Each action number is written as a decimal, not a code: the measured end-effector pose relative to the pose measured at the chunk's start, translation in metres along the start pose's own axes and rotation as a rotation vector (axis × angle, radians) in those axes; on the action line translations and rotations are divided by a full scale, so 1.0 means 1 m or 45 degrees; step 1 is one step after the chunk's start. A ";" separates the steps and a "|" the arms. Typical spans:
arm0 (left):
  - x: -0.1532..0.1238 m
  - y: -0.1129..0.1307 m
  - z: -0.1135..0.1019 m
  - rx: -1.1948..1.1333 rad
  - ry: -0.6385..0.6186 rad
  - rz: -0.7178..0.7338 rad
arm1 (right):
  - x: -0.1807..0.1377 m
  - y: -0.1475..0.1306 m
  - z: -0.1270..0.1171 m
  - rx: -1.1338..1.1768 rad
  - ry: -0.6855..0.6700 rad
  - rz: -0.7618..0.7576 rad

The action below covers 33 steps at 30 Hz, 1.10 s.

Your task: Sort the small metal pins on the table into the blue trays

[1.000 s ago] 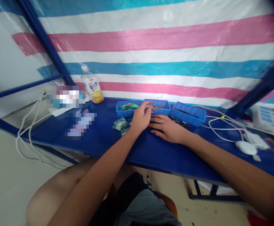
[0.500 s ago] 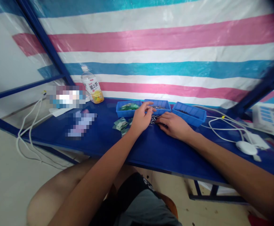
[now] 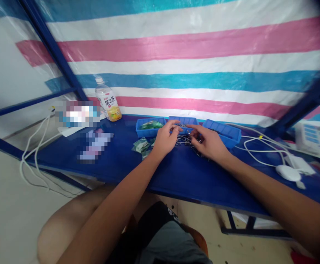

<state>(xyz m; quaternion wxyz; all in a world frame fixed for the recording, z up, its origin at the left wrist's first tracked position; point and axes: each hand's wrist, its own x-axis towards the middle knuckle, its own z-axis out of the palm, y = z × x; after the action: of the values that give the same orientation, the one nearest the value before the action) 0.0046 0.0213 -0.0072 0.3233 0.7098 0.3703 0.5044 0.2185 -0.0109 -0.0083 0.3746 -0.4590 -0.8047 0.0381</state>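
Note:
My left hand [image 3: 165, 138] hovers over the table with bent fingers, thumb and fingertips close together; anything between them is too small to make out. Beside it, my right hand [image 3: 210, 142] has curled fingers and its index fingertip near the left fingertips; what it may hold is hidden. Under and between both hands lies a loose pile of thin metal screws or nails [image 3: 188, 140], partly covered by the right hand. Behind them stands a blue bin [image 3: 193, 120] with similar metal pieces. Small clear packets [image 3: 141, 145] lie left of my left wrist.
A left blue bin [image 3: 140, 132] holds green packets; a right blue bin [image 3: 233, 135] holds dark pieces. A drink bottle [image 3: 109, 102] stands at back left. White cables [image 3: 255, 149] and a white round device [image 3: 288, 172] lie right. A striped sheet [image 3: 176, 49] hangs behind.
My right hand has lifted off the pile and turned, its fingertips now closer to my left hand's. More of the metal pieces show beneath it. My left hand has barely moved.

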 end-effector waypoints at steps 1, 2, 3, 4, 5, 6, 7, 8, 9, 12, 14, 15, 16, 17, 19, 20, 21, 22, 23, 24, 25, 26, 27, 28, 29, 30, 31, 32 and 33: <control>0.000 0.000 0.000 0.000 -0.008 -0.012 | 0.000 0.000 0.000 0.019 0.022 0.007; -0.001 0.001 0.000 0.004 -0.026 -0.031 | 0.000 0.001 -0.001 0.037 0.046 0.025; -0.002 0.001 0.000 0.013 -0.050 -0.052 | -0.001 0.002 -0.001 0.060 0.068 0.054; -0.002 0.001 0.001 0.024 -0.079 -0.072 | -0.002 0.003 -0.001 0.084 0.089 0.092; -0.003 0.002 0.001 0.035 -0.113 -0.086 | -0.003 0.004 -0.001 0.108 0.111 0.134; -0.004 0.002 0.002 0.041 -0.150 -0.091 | -0.004 0.005 -0.001 0.130 0.131 0.172; -0.005 0.003 0.003 0.039 -0.185 -0.088 | -0.005 0.006 -0.001 0.151 0.145 0.202; -0.006 0.003 0.004 0.031 -0.212 -0.079 | -0.005 0.006 -0.001 0.173 0.152 0.222; -0.006 0.003 0.005 0.017 -0.238 -0.065 | -0.006 0.006 -0.001 0.198 0.155 0.235; -0.007 0.001 0.007 -0.009 -0.304 0.013 | -0.007 0.003 -0.001 0.268 0.170 0.234; -0.007 -0.002 0.008 -0.037 -0.344 0.064 | -0.007 0.001 -0.002 0.278 0.203 0.187; -0.006 -0.003 0.008 -0.068 -0.362 0.082 | -0.006 -0.001 -0.002 0.272 0.218 0.152; -0.006 -0.004 0.009 -0.107 -0.373 0.093 | -0.006 -0.002 -0.002 0.264 0.233 0.113; -0.005 -0.005 0.010 -0.150 -0.382 0.097 | -0.005 -0.004 -0.003 0.256 0.248 0.074; -0.005 -0.005 0.010 -0.214 -0.391 0.090 | -0.005 -0.006 -0.004 0.241 0.276 0.020; -0.004 -0.005 0.011 -0.231 -0.387 0.080 | -0.004 -0.007 -0.005 0.235 0.286 0.006; -0.004 -0.004 0.010 -0.245 -0.371 0.066 | -0.004 -0.008 -0.005 0.230 0.293 -0.003; -0.004 -0.004 0.010 -0.257 -0.348 0.049 | -0.004 -0.008 -0.005 0.226 0.294 -0.010; -0.003 -0.003 0.010 -0.266 -0.320 0.031 | -0.003 -0.007 -0.005 0.224 0.293 -0.016; -0.003 -0.003 0.009 -0.273 -0.292 0.011 | -0.003 -0.006 -0.004 0.222 0.286 -0.022; -0.002 -0.003 0.009 -0.283 -0.269 -0.007 | -0.003 -0.005 -0.003 0.221 0.274 -0.031; -0.001 -0.003 0.008 -0.297 -0.253 -0.023 | -0.003 -0.003 -0.002 0.221 0.254 -0.040; 0.000 -0.004 0.008 -0.316 -0.243 -0.036 | -0.004 -0.002 -0.002 0.221 0.227 -0.047; 0.000 -0.005 0.007 -0.336 -0.230 -0.048 | -0.004 -0.001 -0.001 0.221 0.198 -0.054; 0.001 -0.006 0.007 -0.348 -0.211 -0.060 | -0.004 0.000 0.000 0.219 0.168 -0.061; 0.001 -0.006 0.007 -0.347 -0.186 -0.071 | -0.004 0.001 0.000 0.217 0.141 -0.064; 0.002 -0.007 0.007 -0.335 -0.155 -0.083 | -0.004 0.000 0.000 0.212 0.122 -0.064; 0.002 -0.007 0.007 -0.319 -0.124 -0.093 | -0.004 0.000 0.000 0.207 0.107 -0.063; 0.002 -0.007 0.007 -0.308 -0.096 -0.102 | -0.004 -0.001 0.000 0.205 0.094 -0.062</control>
<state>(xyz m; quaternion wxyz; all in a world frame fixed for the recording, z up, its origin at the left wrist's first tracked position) 0.0105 0.0258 -0.0142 0.4402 0.6688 0.3222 0.5051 0.2191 -0.0150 -0.0102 0.4404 -0.4089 -0.7956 0.0766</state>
